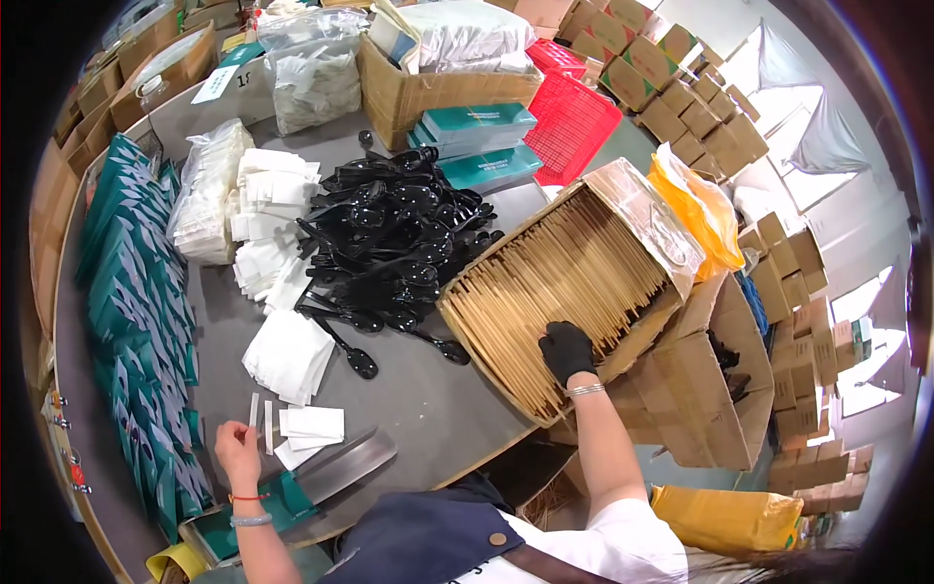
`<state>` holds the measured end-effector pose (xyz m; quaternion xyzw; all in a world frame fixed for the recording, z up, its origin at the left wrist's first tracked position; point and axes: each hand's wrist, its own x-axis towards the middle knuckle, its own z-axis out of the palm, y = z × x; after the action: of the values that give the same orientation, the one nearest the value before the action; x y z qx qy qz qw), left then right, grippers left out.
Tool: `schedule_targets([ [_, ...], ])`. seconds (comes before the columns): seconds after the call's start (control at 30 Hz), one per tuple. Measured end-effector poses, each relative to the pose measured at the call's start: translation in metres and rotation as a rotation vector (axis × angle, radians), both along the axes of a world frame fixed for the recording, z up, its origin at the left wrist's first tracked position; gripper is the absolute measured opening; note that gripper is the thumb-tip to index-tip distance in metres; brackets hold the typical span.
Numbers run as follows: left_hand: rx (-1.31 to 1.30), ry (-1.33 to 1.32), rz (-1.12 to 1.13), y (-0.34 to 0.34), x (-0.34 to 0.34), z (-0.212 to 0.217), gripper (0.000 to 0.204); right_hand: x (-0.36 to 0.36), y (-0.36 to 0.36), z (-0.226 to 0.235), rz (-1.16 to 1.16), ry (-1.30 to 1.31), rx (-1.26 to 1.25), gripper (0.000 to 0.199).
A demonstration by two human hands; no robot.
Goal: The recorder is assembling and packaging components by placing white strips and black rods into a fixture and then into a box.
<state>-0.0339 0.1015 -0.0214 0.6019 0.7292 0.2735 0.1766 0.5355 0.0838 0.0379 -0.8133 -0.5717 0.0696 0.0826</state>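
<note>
My bare left hand [238, 452] is low on the left side of the table, its fingers pinched at the lower end of a narrow white strip [254, 410]. Another thin white strip [269, 428] lies beside it, next to small white packets [313, 424]. My right hand [567, 351], in a black glove, rests with curled fingers on thin brown sticks [545, 282] packed in rows inside an open carton [637, 209]; its fingertips are partly hidden. A metal chute-like tray [348, 471] with a teal piece [282, 508] in it lies near my left forearm.
Black plastic spoons [394, 229] are heaped mid-table beside stacked white napkins [289, 356]. Teal printed packets [141, 341] line the left edge. Teal boxes [477, 127], a cardboard box [438, 97] and a red crate [574, 122] stand at the back. An open carton [705, 389] is at right.
</note>
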Motion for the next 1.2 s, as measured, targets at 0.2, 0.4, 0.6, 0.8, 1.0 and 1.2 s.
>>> schedule_targets([
  [0.2, 0.041, -0.081, 0.045, -0.018, -0.002, 0.024, 0.013, 0.002, 0.012, 0.009, -0.041, -0.065, -0.115, 0.022],
  [0.4, 0.073, -0.124, 0.068, -0.031, 0.001, 0.033, 0.013, 0.003, 0.027, 0.010, -0.036, -0.091, -0.272, 0.021],
  [0.6, 0.168, -0.137, 0.013, -0.040, 0.015, 0.047, 0.013, -0.005, -0.022, 0.067, -0.120, 0.006, 0.156, 0.018],
  [0.8, 0.055, -0.269, -0.024, -0.044, 0.042, 0.054, 0.010, -0.018, -0.161, 0.052, -0.120, -0.027, 0.409, 0.009],
  [1.0, 0.014, -0.378, -0.208, -0.034, 0.084, 0.043, 0.014, -0.011, -0.389, -0.100, -0.531, -0.003, -0.104, 0.031],
  [1.2, 0.036, -0.389, -0.221, -0.042, 0.093, 0.055, 0.015, 0.020, -0.467, -0.151, -0.737, 0.009, -0.052, 0.029],
])
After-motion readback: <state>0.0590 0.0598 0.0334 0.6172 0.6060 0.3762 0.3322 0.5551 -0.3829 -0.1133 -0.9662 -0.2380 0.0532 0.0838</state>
